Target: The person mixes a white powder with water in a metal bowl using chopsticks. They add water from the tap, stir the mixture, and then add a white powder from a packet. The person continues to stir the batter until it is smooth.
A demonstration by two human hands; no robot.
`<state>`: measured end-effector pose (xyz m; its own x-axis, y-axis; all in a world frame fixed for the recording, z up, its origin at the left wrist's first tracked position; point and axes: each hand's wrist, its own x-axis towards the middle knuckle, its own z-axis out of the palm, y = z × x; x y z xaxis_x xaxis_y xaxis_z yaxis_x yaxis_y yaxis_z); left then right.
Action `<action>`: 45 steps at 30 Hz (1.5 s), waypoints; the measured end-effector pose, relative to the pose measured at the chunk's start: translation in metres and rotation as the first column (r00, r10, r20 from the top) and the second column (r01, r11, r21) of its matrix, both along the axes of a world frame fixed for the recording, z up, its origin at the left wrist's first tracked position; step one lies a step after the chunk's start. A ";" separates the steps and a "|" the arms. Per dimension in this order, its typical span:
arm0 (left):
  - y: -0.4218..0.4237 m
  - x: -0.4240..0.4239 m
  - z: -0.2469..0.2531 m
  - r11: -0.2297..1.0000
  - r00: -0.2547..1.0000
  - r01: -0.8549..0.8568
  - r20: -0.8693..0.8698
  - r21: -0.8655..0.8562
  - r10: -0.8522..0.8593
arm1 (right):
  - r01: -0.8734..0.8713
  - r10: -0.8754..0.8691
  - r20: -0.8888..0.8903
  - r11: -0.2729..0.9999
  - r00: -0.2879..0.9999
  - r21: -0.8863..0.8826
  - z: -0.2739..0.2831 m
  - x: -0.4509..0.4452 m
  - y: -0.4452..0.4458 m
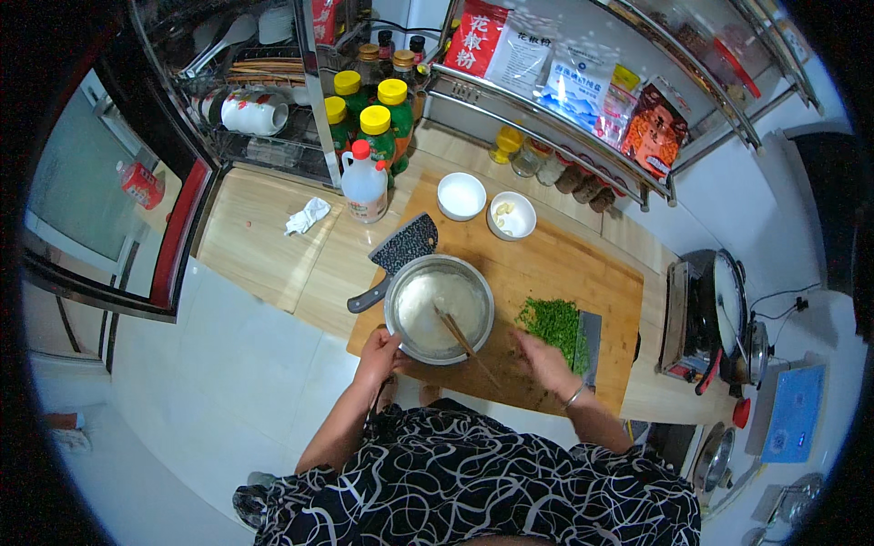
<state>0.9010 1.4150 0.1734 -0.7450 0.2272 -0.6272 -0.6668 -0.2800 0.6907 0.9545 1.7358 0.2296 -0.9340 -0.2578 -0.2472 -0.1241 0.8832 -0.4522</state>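
Note:
A metal bowl (pixel 439 309) of pale batter or dough stands on the wooden cutting board (pixel 580 273), with a pair of chopsticks (pixel 459 334) leaning out over its near rim. My left hand (pixel 379 353) grips the bowl's left near rim. Slightly blurred, my right hand (pixel 543 360) is over the board, right of the bowl and beside chopped green herbs (pixel 552 321); it holds nothing that I can see. A knife blade (pixel 593 348) lies along the herbs' right side, its handle hidden. Left of the bowl rests a cleaver (pixel 403 249) with a dark patterned blade.
Two white bowls (pixel 461 196) stand at the board's far side, the right one holding pale pieces. Bottles with yellow caps (pixel 375 121) and a white jug (pixel 365 184) stand behind left. A metal rack (pixel 546 109) overhangs the back; a stove (pixel 683 327) is at right.

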 end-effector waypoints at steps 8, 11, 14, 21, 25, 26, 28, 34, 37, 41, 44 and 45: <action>0.009 -0.027 -0.007 0.965 0.962 0.220 0.131 0.139 -0.239 | -0.061 -0.016 -0.245 0.951 0.969 -0.304 -0.010 0.027 -0.085; 0.012 -0.028 -0.001 0.941 0.957 0.238 0.109 0.239 -0.270 | -0.050 -0.067 -0.338 0.944 0.939 -0.326 -0.009 0.013 -0.107; 0.005 -0.029 -0.012 0.893 0.934 0.319 0.056 0.319 -0.354 | 0.024 -0.205 -0.368 0.897 0.907 -0.441 0.003 0.000 -0.122; 0.011 0.010 0.030 0.834 0.867 0.476 0.007 0.278 -0.498 | 0.345 -0.605 -0.444 0.771 0.661 -0.536 0.077 0.041 -0.114; 0.030 0.034 0.045 0.805 0.830 0.518 0.057 0.290 -0.555 | 0.553 -0.734 -0.366 0.675 0.573 -0.488 0.112 0.117 -0.100; 0.036 0.042 0.046 0.800 0.821 0.518 0.086 0.304 -0.564 | 0.578 -0.744 -0.342 0.664 0.574 -0.474 0.119 0.137 -0.099; 0.050 0.062 0.069 0.757 0.793 0.566 0.035 0.327 -0.608 | 0.646 -0.808 -0.238 0.577 0.538 -0.499 0.125 0.177 -0.105; 0.104 0.152 0.090 0.581 0.626 0.763 -0.098 0.285 -0.774 | 0.540 -0.804 -0.446 0.595 0.393 -0.596 0.109 0.272 -0.109; 0.134 0.215 0.113 0.495 0.542 0.820 -0.113 0.288 -0.833 | 0.633 -0.811 -0.532 0.549 0.243 -0.546 0.116 0.337 -0.095; 0.170 0.299 0.110 0.368 0.439 0.867 -0.163 0.336 -0.884 | 0.773 -0.796 -0.603 0.411 0.046 -0.484 0.129 0.447 -0.073; 0.196 0.365 0.128 0.358 0.422 0.884 -0.182 0.301 -0.888 | 0.834 -0.867 -0.499 0.265 -0.013 -0.484 0.146 0.529 -0.068; 0.206 0.384 0.127 0.346 0.404 0.889 -0.160 0.300 -0.901 | 0.850 -0.890 -0.456 0.221 -0.024 -0.477 0.149 0.553 -0.067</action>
